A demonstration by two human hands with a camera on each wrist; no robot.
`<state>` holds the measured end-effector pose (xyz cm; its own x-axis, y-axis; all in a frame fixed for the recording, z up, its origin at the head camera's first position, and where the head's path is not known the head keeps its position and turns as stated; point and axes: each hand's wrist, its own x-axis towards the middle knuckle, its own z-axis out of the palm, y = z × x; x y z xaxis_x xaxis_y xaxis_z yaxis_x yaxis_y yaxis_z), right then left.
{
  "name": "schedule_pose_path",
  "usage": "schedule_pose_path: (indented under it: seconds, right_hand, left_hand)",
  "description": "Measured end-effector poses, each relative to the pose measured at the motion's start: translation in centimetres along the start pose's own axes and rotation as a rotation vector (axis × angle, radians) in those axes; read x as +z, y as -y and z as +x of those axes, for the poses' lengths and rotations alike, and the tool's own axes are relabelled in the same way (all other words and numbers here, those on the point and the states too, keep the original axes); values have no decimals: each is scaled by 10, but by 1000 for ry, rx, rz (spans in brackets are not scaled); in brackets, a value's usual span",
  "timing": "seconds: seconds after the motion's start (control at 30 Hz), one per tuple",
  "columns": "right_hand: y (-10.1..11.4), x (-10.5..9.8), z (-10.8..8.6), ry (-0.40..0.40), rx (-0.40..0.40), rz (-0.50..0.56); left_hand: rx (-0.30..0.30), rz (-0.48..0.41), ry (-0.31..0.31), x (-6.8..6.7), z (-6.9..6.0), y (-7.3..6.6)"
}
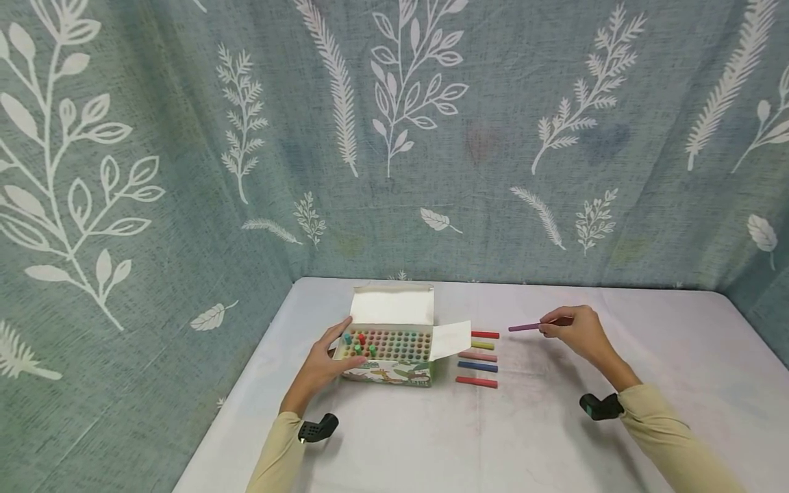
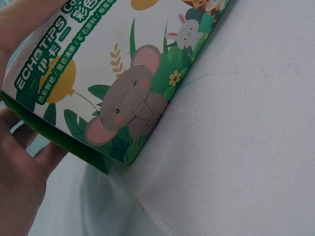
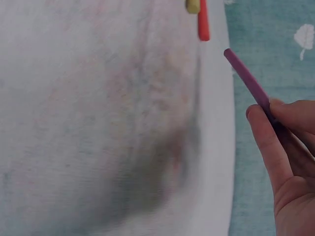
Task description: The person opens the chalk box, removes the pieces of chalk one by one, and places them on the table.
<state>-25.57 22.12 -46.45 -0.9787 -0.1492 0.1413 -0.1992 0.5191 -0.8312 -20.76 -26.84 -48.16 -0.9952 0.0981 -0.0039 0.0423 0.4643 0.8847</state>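
Note:
My left hand grips the left end of a printed chalk box, thumb on the front face and fingers round the far side. The box stands with its lid raised; in its holed insert a few green, blue and red chalk ends poke up. An elephant and other animals decorate the front, seen close in the left wrist view. Off to the right, my right hand pinches a purple chalk stick between thumb and fingers, held above the table with its free end pointing left.
Between the box and the right hand lies a column of chalk sticks: red, yellow-green, pink, blue and another red. A white side flap sticks out toward them. Behind the white-covered table hangs a leaf-patterned curtain.

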Motion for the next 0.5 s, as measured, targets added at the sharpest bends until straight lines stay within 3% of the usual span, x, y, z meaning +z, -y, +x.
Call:
schedule_pose_path:
  seconds: [0.13, 0.23, 0.3, 0.5]
  right_hand:
    - [-10, 4, 1, -6, 27, -53]
    - [-17, 6, 1, -6, 20, -105]
    - [-20, 8, 1, -1, 5, -133]
    - [-25, 13, 3, 8, -65, -213]
  left_hand:
    - [-22, -23, 26, -2, -8, -21]
    - [-23, -20, 37, -2, -9, -25]
    - [-20, -21, 39, -1, -9, -23]
    - [-17, -31, 8, 1, 2, 4]
